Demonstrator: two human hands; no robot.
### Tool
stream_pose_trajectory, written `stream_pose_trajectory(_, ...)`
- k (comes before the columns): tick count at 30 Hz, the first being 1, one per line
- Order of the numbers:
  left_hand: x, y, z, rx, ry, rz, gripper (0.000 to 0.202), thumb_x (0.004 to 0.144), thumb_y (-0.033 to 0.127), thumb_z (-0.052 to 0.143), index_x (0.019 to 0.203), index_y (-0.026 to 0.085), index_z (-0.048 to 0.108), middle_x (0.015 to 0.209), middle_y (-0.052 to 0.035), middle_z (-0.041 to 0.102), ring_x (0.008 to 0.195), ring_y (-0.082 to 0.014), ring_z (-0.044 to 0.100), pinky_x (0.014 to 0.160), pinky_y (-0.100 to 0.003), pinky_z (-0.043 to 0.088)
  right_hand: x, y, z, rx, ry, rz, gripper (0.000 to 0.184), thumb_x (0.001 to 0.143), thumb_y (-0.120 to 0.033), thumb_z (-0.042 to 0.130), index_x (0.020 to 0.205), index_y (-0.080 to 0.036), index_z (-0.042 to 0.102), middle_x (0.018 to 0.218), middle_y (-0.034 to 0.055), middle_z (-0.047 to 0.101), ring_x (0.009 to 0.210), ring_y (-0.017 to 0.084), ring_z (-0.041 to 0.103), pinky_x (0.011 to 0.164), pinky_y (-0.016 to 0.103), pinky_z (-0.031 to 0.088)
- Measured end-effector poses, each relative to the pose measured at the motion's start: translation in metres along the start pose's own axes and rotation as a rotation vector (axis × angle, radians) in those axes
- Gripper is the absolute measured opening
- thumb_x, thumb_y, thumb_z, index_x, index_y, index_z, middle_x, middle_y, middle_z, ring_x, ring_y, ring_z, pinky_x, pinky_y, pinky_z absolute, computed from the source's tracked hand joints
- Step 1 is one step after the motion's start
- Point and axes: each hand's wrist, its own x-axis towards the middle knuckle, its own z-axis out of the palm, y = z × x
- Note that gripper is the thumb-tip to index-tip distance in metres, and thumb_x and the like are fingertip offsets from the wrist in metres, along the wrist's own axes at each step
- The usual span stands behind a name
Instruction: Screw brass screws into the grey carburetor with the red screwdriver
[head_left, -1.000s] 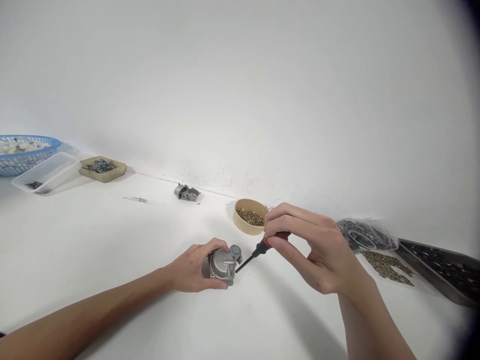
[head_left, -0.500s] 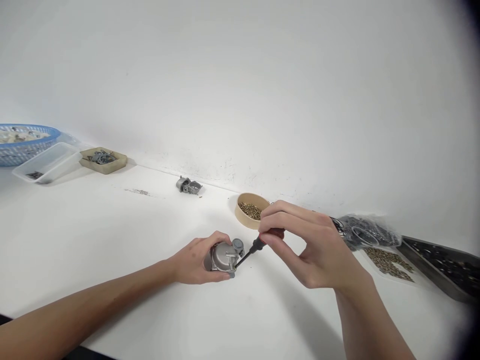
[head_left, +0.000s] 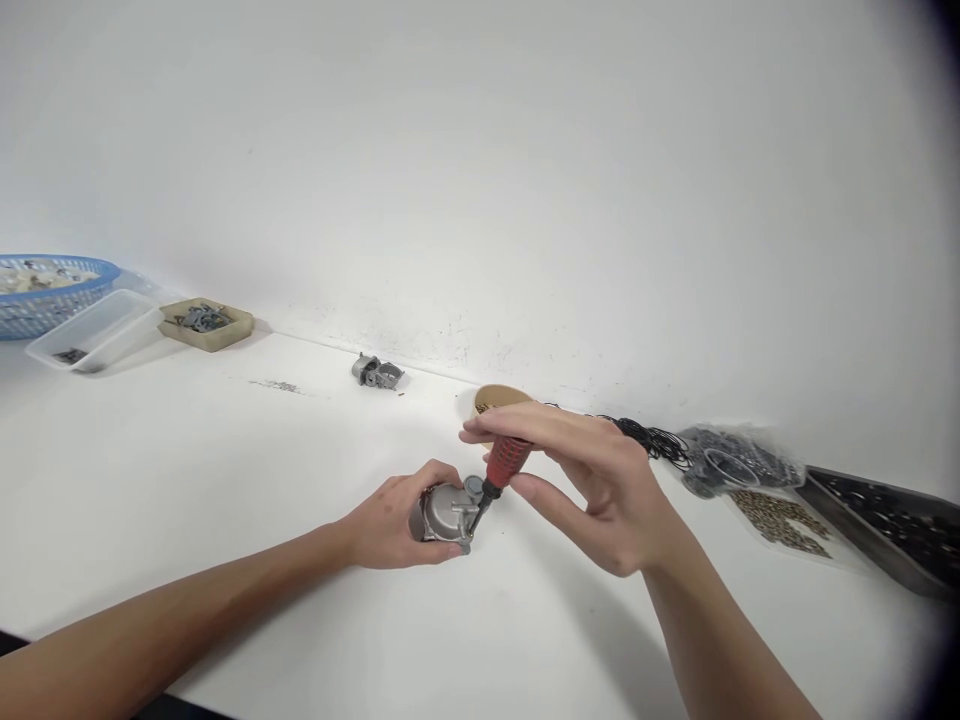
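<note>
Left hand (head_left: 397, 522) curled around housing (head_left: 445, 510), thumb and fingers clamping its sides, housing over table (head_left: 322, 440), right hand (head_left: 600, 480) with fingers extended, screwdriver (head_left: 508, 462) (red handle, tilted) pinched against thumb, tip at housing's edge

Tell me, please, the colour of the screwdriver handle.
The screwdriver handle is red with dark markings; head view.

Domed part in left hand: (head_left: 394, 520) smooth grey metal, soft sheen
Screwdriver handle (head_left: 508, 460) in right hand: (head_left: 600, 480) plastic-looking, grid-textured
Tabletop (head_left: 300, 470) below both grips: smooth, pale
Bag (head_left: 757, 450) right of the grips: clear plastic, crinkled, shiny
</note>
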Motion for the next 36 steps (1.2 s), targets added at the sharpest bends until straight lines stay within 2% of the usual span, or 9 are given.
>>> stream_pose_trajectory(2,0.0001,-0.0010,0.0000,0.003,0.000,-0.001,0.054,0.082,0.041,0.076,0.123,0.028,0.043,0.102,0.0011,0.066,0.085,-0.0184,0.065,0.079,-0.032,0.049,-0.0002,0.0016,-0.0013,0.037,0.024,0.031,0.055,0.090,-0.005,0.064,0.139,-0.032,0.060,0.109,0.0050,0.073,0.088,0.020,0.071,0.077,0.042,0.063)
stream_pose_trajectory(5,0.0003,-0.0019,-0.0002,-0.005,0.000,-0.001,0.055,0.081,0.039,0.077,0.123,0.028,0.043,0.103,0.0010,0.066,0.085,-0.0181,0.065,0.078,-0.032,0.049,-0.0010,0.0039,-0.0021,-0.043,0.100,0.002,0.057,0.083,-0.008,0.076,0.132,-0.034,0.066,0.092,0.0017,0.071,0.081,0.019,0.070,0.075,0.041,0.062)
stream_pose_trajectory(10,0.0004,-0.0017,0.0000,-0.026,-0.016,0.000,0.053,0.082,0.038,0.076,0.122,0.028,0.043,0.098,0.0015,0.066,0.082,-0.0177,0.064,0.076,-0.031,0.050,-0.0017,0.0041,-0.0019,0.063,0.031,0.059,0.057,0.093,-0.007,0.060,0.144,-0.031,0.056,0.120,0.0093,0.068,0.102,0.024,0.070,0.083,0.046,0.063)
stream_pose_trajectory(15,0.0001,-0.0009,-0.0007,-0.014,-0.008,0.004,0.055,0.081,0.038,0.077,0.122,0.028,0.043,0.107,-0.0002,0.066,0.087,-0.0189,0.065,0.079,-0.033,0.050,-0.0008,0.0041,-0.0021,-0.024,0.094,-0.010,0.055,0.084,-0.012,0.076,0.133,-0.034,0.066,0.096,0.0028,0.067,0.076,0.017,0.068,0.072,0.040,0.063)
stream_pose_trajectory(19,0.0000,-0.0002,-0.0014,-0.018,-0.020,-0.003,0.053,0.082,0.039,0.076,0.122,0.028,0.044,0.101,0.0011,0.066,0.084,-0.0182,0.065,0.078,-0.032,0.050,-0.0007,0.0026,-0.0016,0.031,0.036,0.035,0.052,0.094,-0.011,0.060,0.142,-0.030,0.058,0.113,0.0090,0.069,0.098,0.024,0.069,0.085,0.048,0.062)
stream_pose_trajectory(24,0.0006,-0.0037,-0.0015,-0.011,-0.014,0.013,0.057,0.079,0.039,0.078,0.123,0.027,0.044,0.111,-0.0024,0.066,0.091,-0.0209,0.067,0.083,-0.035,0.051,-0.0004,0.0042,0.0007,-0.119,0.116,-0.015,0.057,0.087,-0.010,0.072,0.137,-0.034,0.063,0.099,0.0037,0.066,0.078,0.017,0.067,0.074,0.039,0.062)
stream_pose_trajectory(28,0.0012,-0.0058,-0.0035,0.017,-0.036,0.034,0.060,0.076,0.040,0.080,0.123,0.027,0.045,0.111,-0.0033,0.067,0.090,-0.0216,0.067,0.083,-0.036,0.052,-0.0024,0.0042,-0.0003,-0.012,0.025,0.027,0.056,0.095,-0.010,0.057,0.146,-0.031,0.054,0.115,0.0092,0.068,0.092,0.022,0.069,0.081,0.047,0.062)
stream_pose_trajectory(33,0.0018,-0.0049,-0.0049,0.012,-0.041,0.049,0.060,0.077,0.041,0.079,0.124,0.027,0.045,0.112,-0.0034,0.066,0.090,-0.0210,0.067,0.082,-0.035,0.051,-0.0028,0.0066,0.0009,-0.075,0.116,0.002,0.054,0.085,-0.009,0.075,0.131,-0.036,0.067,0.095,0.0027,0.068,0.078,0.018,0.067,0.074,0.041,0.062)
stream_pose_trajectory(36,0.0020,-0.0047,-0.0046,0.004,-0.040,0.054,0.058,0.078,0.040,0.078,0.123,0.027,0.044,0.112,-0.0029,0.067,0.089,-0.0201,0.066,0.081,-0.034,0.050,-0.0030,0.0058,-0.0006,-0.074,0.106,0.026,0.054,0.088,-0.010,0.071,0.136,-0.034,0.064,0.101,0.0049,0.068,0.082,0.019,0.068,0.076,0.041,0.063)
